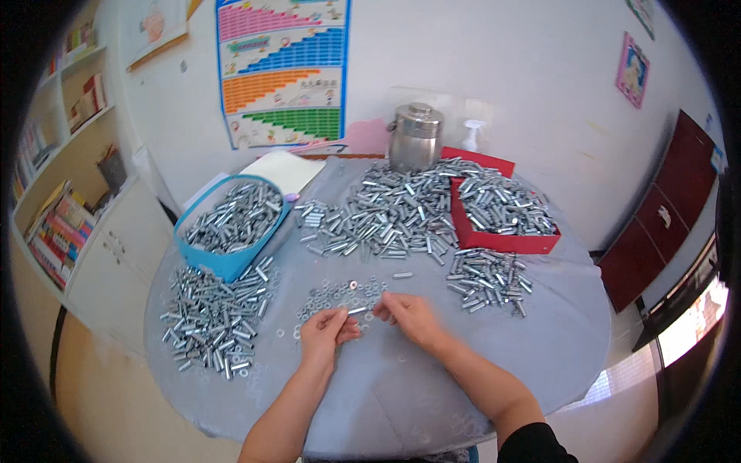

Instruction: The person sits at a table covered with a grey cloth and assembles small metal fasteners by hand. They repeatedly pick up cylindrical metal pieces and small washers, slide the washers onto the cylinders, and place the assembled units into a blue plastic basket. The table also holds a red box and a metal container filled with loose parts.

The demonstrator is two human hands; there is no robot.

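Note:
My left hand (326,330) pinches one end of a small silver bolt (357,310) just above the grey table cover (401,386). My right hand (413,316) has its fingers closed at the bolt's other end, on the bolt or on a tiny part there; which, I cannot tell. Just beyond both hands lies a scatter of small washers and nuts (340,295). A large heap of silver bolts (390,216) fills the table's middle.
A blue basket (224,262) full of bolts stands at the left, with a loose pile (212,316) in front of it. A red tray (502,241) of bolts sits right, a smaller pile (486,279) before it. A steel canister (417,135) stands at the back.

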